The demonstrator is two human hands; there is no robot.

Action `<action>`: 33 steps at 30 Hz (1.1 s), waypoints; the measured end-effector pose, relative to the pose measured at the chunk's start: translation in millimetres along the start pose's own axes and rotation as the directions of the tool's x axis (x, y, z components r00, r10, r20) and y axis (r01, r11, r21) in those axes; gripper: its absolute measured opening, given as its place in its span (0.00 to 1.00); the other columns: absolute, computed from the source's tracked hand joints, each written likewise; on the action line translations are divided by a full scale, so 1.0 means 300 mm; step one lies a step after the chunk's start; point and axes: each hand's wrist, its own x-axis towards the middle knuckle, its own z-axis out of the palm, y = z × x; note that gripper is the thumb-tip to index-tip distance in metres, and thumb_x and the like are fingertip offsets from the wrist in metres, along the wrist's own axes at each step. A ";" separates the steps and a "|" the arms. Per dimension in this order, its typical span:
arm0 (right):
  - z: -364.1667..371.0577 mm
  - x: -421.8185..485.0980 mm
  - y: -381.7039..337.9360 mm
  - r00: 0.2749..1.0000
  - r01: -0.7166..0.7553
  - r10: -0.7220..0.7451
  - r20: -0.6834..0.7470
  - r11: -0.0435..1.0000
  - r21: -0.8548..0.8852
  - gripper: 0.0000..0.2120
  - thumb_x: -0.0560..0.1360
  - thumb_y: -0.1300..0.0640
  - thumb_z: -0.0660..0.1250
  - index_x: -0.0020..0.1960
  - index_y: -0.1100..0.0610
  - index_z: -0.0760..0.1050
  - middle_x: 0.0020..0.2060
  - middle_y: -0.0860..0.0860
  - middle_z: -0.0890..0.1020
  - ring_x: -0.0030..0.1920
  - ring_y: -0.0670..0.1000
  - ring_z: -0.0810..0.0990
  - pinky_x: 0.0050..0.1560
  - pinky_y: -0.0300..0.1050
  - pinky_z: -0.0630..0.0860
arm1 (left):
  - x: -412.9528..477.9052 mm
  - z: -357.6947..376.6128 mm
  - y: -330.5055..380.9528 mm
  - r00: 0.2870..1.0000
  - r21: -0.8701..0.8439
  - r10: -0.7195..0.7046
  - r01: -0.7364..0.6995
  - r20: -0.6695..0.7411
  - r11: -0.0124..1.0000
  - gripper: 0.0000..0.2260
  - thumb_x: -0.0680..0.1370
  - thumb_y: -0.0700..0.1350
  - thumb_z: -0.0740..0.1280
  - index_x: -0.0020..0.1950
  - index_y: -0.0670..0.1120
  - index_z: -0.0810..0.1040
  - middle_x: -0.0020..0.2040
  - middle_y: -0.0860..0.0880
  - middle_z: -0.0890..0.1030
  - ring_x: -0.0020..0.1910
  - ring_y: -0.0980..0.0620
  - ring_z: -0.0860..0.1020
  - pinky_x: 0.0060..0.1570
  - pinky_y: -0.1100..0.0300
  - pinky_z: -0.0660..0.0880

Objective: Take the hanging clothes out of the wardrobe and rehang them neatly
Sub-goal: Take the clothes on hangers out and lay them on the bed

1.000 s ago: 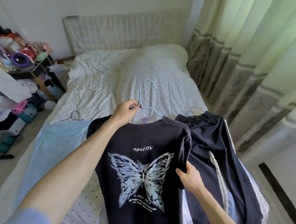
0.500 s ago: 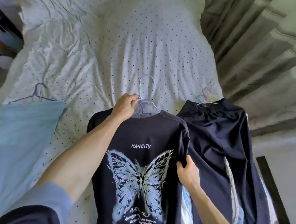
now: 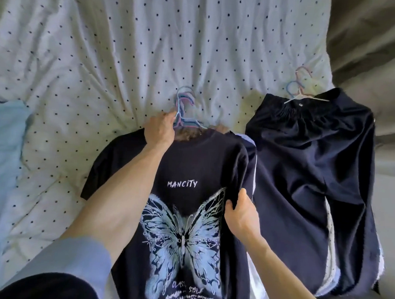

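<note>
A dark navy T-shirt (image 3: 198, 167) with a pale blue butterfly print and the word MANCITY lies back-up on the bed, on top of other hung clothes. My left hand (image 3: 159, 131) grips the light blue hanger (image 3: 182, 112) at its collar, where several hanger hooks bunch together. My right hand (image 3: 242, 214) pinches the shirt's right side edge. Dark navy trousers (image 3: 311, 185) on their own hangers (image 3: 298, 88) lie to the right, with striped fabric showing under them.
The bed is covered by a white quilt with small dark dots (image 3: 133, 50). A light blue garment (image 3: 2, 152) lies at the left edge. Grey-green curtains (image 3: 371, 44) hang along the right side.
The view has tilted down and closer to the bed. The shirt and its hanger have come down onto the pile, the hook now resting among the other hangers. Both hands keep their grips.
</note>
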 end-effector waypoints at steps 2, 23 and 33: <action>0.032 0.022 -0.004 1.000 0.028 -0.029 -0.002 0.998 -0.063 0.08 0.77 0.57 0.62 0.49 0.58 0.64 0.48 0.56 0.78 0.50 0.62 0.76 0.47 0.52 0.70 | 0.017 0.047 -0.018 0.999 -0.011 -0.044 0.045 0.020 0.999 0.09 0.79 0.37 0.62 0.49 0.48 0.80 0.41 0.46 0.79 0.42 0.42 0.76 0.39 0.53 0.71; -0.135 -0.279 0.099 0.992 0.121 -0.122 0.002 0.982 -0.143 0.27 0.76 0.53 0.62 0.74 0.51 0.61 0.63 0.50 0.75 0.63 0.55 0.72 0.58 0.51 0.74 | -0.473 -0.057 0.041 0.954 0.103 -0.023 -0.008 0.299 0.995 0.22 0.80 0.48 0.61 0.75 0.49 0.68 0.73 0.46 0.68 0.70 0.43 0.69 0.65 0.47 0.70; -0.207 -0.769 0.455 0.963 0.224 -0.217 -0.161 0.974 0.022 0.23 0.79 0.51 0.61 0.73 0.46 0.66 0.69 0.42 0.73 0.68 0.49 0.69 0.62 0.40 0.69 | -1.119 -0.057 0.234 0.905 0.090 0.161 -0.212 0.393 0.973 0.23 0.81 0.47 0.60 0.76 0.50 0.66 0.75 0.51 0.65 0.72 0.48 0.68 0.67 0.49 0.70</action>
